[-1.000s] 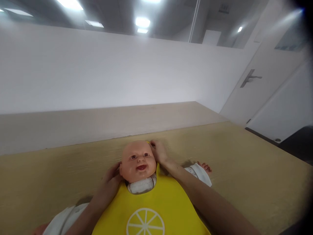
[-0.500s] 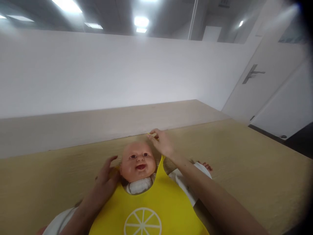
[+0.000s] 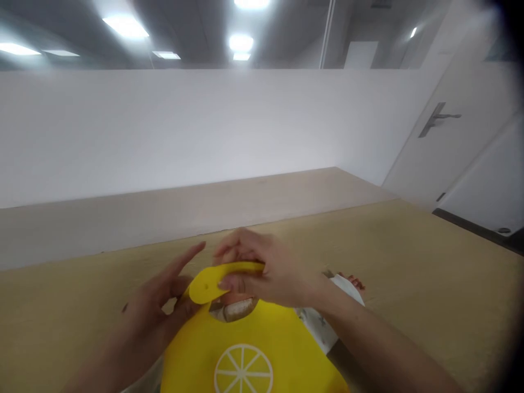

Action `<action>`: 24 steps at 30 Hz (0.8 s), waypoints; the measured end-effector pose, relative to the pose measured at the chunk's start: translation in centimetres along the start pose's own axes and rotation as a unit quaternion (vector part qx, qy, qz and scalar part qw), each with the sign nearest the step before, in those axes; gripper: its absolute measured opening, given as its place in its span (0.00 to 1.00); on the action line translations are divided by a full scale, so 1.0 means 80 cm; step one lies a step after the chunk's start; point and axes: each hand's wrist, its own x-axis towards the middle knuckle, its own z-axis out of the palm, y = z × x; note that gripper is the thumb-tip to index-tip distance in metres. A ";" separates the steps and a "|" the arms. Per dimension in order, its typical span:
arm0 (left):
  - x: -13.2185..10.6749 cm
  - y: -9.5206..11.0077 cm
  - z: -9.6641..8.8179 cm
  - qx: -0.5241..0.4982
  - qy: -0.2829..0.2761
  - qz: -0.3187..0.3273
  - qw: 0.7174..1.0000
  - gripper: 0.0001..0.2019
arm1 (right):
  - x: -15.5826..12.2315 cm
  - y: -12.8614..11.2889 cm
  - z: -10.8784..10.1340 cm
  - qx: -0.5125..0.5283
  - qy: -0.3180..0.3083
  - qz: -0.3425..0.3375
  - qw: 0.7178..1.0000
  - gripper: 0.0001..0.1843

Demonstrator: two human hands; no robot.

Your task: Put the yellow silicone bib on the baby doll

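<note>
A baby doll in white clothes lies on its back on a yellowish table [image 3: 409,284]; only its neck [image 3: 237,309], one sleeve and a small hand [image 3: 352,282] show. A yellow bib [image 3: 245,349] with a white lemon-slice print covers its chest. My right hand [image 3: 266,273] pinches the bib's neck strap [image 3: 216,281] and holds it across the doll's face, hiding the face. My left hand [image 3: 164,300] is at the bib's left neck edge, fingers partly spread, thumb and forefinger near the strap's end.
A pale wooden ledge [image 3: 164,207] runs along the far side of the table below a white wall. A white door with a lever handle [image 3: 438,117] stands at the right.
My right hand has pulled the bib strap from behind the doll's head over to the front, across the face. My left hand rose from the doll's neck toward the strap.
</note>
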 end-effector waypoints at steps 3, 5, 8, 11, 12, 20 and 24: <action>-0.001 0.007 -0.003 0.010 -0.031 0.021 0.999 0.38 | 0.000 -0.001 0.005 -0.070 -0.026 0.012 0.997 0.16; -0.002 0.012 -0.005 0.018 -0.041 0.030 0.999 0.37 | 0.001 0.001 0.004 -0.107 -0.028 0.025 0.994 0.17; -0.002 0.016 -0.004 0.032 -0.042 0.046 0.998 0.33 | 0.004 0.001 0.000 -0.144 -0.047 0.042 0.988 0.17; -0.003 0.018 -0.001 0.075 -0.058 0.087 0.992 0.30 | 0.005 -0.002 -0.004 -0.169 -0.079 0.021 0.982 0.11; -0.003 0.018 -0.001 0.093 -0.063 0.103 0.988 0.30 | 0.005 -0.003 -0.005 -0.173 -0.086 0.009 0.981 0.09; 0.003 -0.001 -0.015 0.123 -0.043 0.174 0.976 0.35 | -0.027 -0.017 -0.041 -0.114 -0.074 0.039 0.990 0.08; 0.001 -0.025 -0.017 0.084 0.042 0.149 0.984 0.29 | -0.074 -0.038 -0.100 -0.141 -0.002 0.127 0.982 0.12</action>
